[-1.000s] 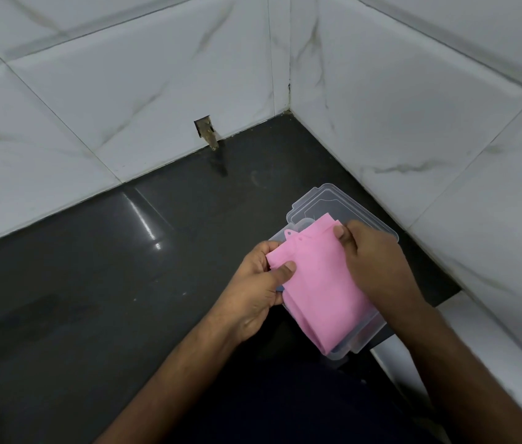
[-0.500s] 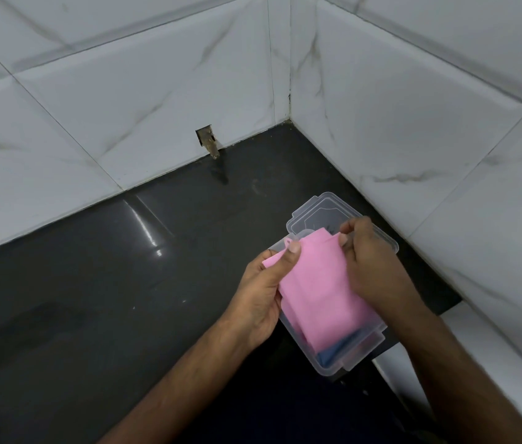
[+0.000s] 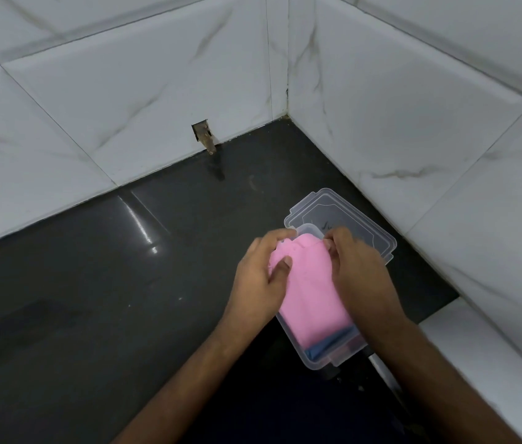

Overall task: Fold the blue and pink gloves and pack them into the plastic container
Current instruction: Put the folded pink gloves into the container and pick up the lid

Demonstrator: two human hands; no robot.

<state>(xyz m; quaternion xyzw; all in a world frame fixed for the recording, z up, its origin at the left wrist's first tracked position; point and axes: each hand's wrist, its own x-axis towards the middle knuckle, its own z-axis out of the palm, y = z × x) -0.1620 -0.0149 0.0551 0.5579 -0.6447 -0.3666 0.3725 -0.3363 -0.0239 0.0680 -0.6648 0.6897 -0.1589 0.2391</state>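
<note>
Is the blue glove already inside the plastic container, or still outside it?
Inside. The blue glove lies in the plastic container, visible at its near end under the pink glove that both hands hold.

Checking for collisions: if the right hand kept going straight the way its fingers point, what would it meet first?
The right hand points away from the person, fingertips at the pink glove's far end. Straight ahead it would likely meet the clear lid lying just beyond the plastic container, then the tiled wall; depth is uncertain.

blue glove [image 3: 333, 342]: mostly buried under the pink glove [image 3: 311, 293], one strip showed at lower right.
lid [image 3: 346, 216]: near half hidden behind the right hand [image 3: 362, 274].
forearms: cut off by the bottom edge.
</note>
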